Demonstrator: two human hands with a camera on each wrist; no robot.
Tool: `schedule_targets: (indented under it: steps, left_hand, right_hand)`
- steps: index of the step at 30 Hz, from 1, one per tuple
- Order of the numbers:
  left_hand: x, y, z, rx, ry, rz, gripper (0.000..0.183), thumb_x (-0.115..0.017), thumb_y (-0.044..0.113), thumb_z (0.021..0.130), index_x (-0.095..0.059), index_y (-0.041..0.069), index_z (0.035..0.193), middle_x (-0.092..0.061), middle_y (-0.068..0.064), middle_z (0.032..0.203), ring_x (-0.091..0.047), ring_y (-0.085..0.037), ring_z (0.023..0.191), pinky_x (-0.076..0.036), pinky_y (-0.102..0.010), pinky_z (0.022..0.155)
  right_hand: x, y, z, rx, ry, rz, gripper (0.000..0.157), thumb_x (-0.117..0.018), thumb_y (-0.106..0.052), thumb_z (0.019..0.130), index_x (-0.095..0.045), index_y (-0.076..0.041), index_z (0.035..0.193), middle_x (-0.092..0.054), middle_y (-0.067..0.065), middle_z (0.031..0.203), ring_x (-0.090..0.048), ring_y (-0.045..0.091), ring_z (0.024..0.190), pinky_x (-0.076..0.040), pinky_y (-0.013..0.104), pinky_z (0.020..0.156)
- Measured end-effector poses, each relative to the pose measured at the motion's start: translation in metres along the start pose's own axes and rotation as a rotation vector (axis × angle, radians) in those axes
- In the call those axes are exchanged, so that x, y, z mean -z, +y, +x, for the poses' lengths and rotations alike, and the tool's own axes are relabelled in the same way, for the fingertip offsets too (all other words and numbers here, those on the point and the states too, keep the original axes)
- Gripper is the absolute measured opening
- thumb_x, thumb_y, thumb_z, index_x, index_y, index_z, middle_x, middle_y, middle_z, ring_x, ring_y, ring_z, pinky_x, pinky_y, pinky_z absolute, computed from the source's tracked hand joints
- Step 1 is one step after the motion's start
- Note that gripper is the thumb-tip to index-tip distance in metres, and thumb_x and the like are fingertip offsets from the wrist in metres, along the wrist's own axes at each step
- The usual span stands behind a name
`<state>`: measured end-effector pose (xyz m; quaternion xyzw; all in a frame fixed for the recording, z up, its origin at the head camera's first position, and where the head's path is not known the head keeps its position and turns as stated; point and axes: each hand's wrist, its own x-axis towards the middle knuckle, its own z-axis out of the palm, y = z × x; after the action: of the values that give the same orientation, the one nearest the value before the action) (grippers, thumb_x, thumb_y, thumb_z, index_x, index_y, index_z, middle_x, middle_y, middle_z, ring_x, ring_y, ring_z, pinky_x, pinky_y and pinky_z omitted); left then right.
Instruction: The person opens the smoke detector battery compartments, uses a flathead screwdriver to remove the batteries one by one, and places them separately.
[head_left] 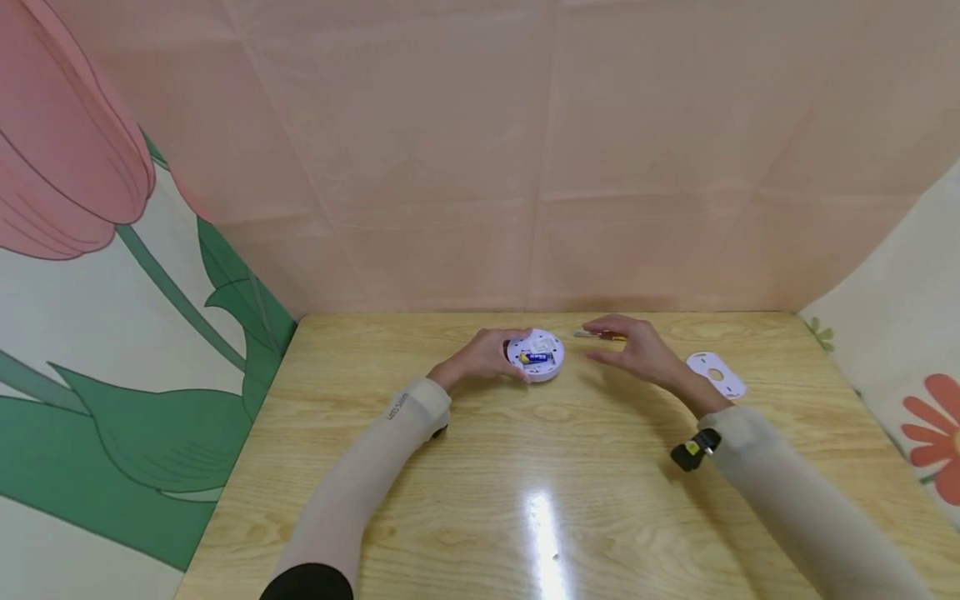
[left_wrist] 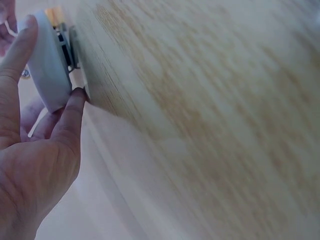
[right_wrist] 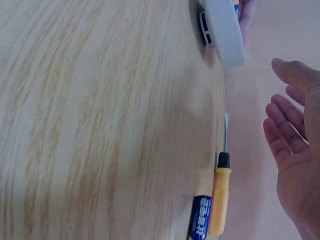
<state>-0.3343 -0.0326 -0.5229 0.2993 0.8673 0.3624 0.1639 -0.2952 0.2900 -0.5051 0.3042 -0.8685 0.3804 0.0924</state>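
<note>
My left hand grips a round white smoke detector by its left edge, thumb and fingers on either side of the rim. Its open back faces up in the head view, showing a blue and yellow battery in the compartment. In the left wrist view the detector stands edge-on, with a dark vent toward the table. My right hand hovers to the right, empty, fingers relaxed and thumb apart. A yellow-handled screwdriver lies near it, alongside another blue battery.
A white oval mounting plate with a central hole lies on the wooden table, right of my right wrist. A pink backdrop rises at the table's far edge. Flower-printed panels flank both sides.
</note>
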Motion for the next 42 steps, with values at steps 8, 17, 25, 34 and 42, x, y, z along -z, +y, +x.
schedule_targets:
  steps: [8,17,25,34,42]
  left_hand:
    - [0.002,-0.001,0.001,0.005,-0.008,0.002,0.102,-0.096,0.044,0.077,-0.045,0.018,0.162,-0.044,-0.003,0.166,-0.041,-0.019,0.152,-0.035,-0.038,0.126]
    - [0.001,0.001,0.002,0.002,-0.006,0.014,0.101,-0.096,0.041,0.077,-0.046,0.017,0.161,-0.045,-0.006,0.166,-0.043,-0.021,0.151,-0.036,-0.04,0.125]
    - [0.002,0.001,0.001,-0.011,-0.004,0.013,0.1,-0.096,0.04,0.077,-0.046,0.015,0.161,-0.047,-0.007,0.164,-0.046,-0.021,0.149,-0.038,-0.039,0.123]
    - [0.002,0.002,-0.002,-0.008,-0.007,-0.001,0.1,-0.095,0.042,0.078,-0.046,0.017,0.161,-0.048,-0.006,0.164,-0.05,-0.017,0.144,-0.041,-0.038,0.121]
    - [0.002,0.0,-0.001,-0.034,-0.003,0.012,0.099,-0.095,0.041,0.079,-0.046,0.015,0.161,-0.052,-0.007,0.161,-0.056,-0.013,0.132,-0.047,-0.031,0.111]
  right_hand:
    - [-0.007,-0.007,0.01,0.02,-0.003,0.014,0.045,-0.089,-0.001,0.083,-0.073,0.003,0.125,-0.075,0.021,0.121,-0.072,0.043,0.106,-0.06,0.056,0.092]
    - [-0.017,-0.014,0.017,0.036,-0.012,0.053,0.044,-0.089,0.003,0.082,-0.072,0.008,0.123,-0.074,0.022,0.121,-0.072,0.041,0.106,-0.06,0.058,0.091]
    - [-0.028,-0.021,0.025,0.011,-0.066,0.087,0.043,-0.087,-0.002,0.086,-0.071,0.007,0.125,-0.074,0.02,0.124,-0.07,0.044,0.11,-0.058,0.061,0.093]
    - [-0.039,-0.028,0.03,0.031,-0.085,0.105,0.042,-0.086,-0.001,0.087,-0.071,0.007,0.125,-0.074,0.022,0.123,-0.071,0.039,0.107,-0.058,0.062,0.092]
    - [-0.048,-0.032,0.033,-0.018,-0.125,0.094,0.04,-0.086,-0.01,0.09,-0.073,0.002,0.126,-0.075,0.016,0.123,-0.072,0.031,0.104,-0.06,0.059,0.09]
